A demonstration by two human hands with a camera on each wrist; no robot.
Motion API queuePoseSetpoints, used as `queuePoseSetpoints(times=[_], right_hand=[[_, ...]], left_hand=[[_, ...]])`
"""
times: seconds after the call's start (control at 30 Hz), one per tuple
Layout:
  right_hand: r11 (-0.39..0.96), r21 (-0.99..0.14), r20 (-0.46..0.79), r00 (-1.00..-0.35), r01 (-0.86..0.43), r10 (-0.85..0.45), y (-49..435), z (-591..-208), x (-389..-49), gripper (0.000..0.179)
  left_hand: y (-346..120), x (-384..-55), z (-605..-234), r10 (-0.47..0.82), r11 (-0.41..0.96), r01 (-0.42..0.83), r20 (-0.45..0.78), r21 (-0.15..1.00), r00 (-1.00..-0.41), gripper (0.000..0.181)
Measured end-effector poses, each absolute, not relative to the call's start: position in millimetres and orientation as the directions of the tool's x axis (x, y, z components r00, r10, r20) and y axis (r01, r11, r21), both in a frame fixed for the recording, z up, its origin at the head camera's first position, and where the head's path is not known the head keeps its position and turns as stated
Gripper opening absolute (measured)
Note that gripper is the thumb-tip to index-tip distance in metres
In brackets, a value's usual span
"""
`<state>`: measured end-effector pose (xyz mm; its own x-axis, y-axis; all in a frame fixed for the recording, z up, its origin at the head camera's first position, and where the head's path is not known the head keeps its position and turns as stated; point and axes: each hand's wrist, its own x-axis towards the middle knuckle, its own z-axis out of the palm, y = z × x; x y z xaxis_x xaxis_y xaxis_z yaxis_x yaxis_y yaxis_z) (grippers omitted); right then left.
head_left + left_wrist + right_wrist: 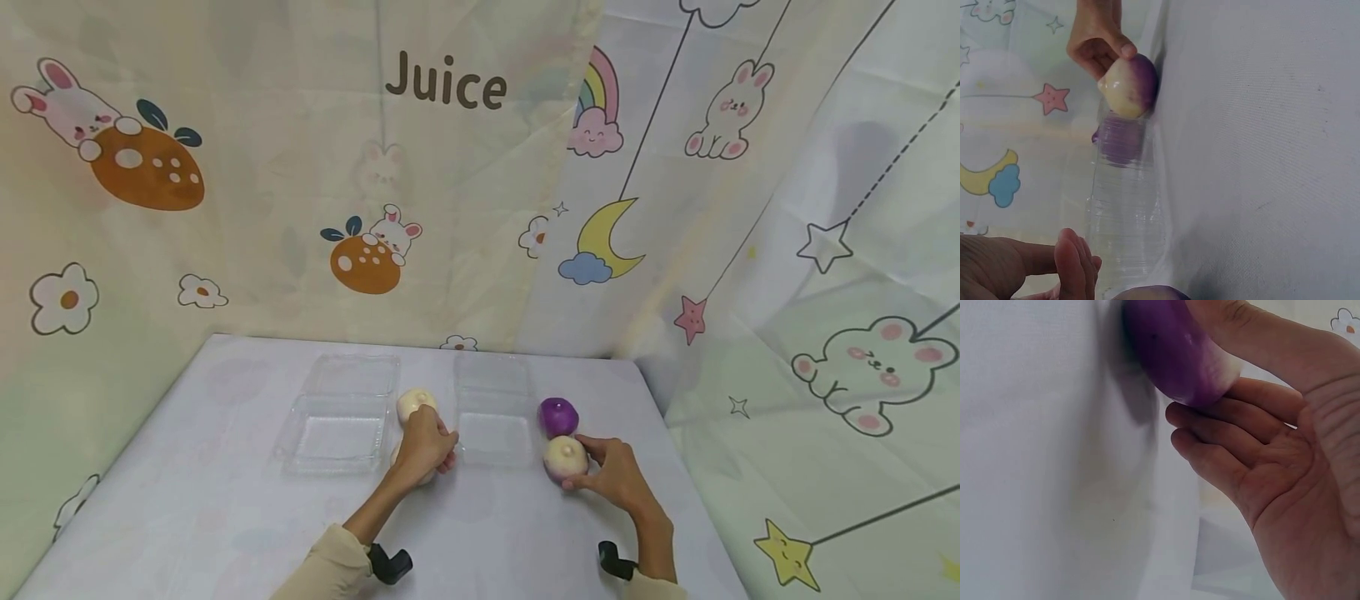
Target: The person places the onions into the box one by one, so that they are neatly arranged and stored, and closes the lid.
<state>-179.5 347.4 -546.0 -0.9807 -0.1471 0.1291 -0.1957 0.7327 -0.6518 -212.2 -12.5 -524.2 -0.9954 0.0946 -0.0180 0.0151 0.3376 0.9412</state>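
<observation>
My right hand holds a cream-and-purple turnip between thumb and fingers, its nub facing up. Behind that turnip is a shiny purple onion. In the right wrist view the thumb lies across one side of the turnip and the fingertips lie along its other side. My left hand is between two clear plastic boxes, its fingers loosely bent and holding nothing. It overlaps a cream turnip behind it and mostly hides another pale round one beneath it.
A clear hinged box lies opened on the left of the white-covered table. Another opened clear box lies between the hands, beside the onion. Printed curtains hang behind the table and along its sides.
</observation>
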Motion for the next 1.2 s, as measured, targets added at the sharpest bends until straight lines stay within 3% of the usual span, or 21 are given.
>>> queuePoseSetpoints(times=[1.2], right_hand=[[0.656,-0.738,0.133,-0.987,-0.156,-0.085,348,-557,-173,0.079]], left_hand=[[-12,-212,-522,0.092,0.388,0.001,-0.037,0.922,-0.995,0.016]])
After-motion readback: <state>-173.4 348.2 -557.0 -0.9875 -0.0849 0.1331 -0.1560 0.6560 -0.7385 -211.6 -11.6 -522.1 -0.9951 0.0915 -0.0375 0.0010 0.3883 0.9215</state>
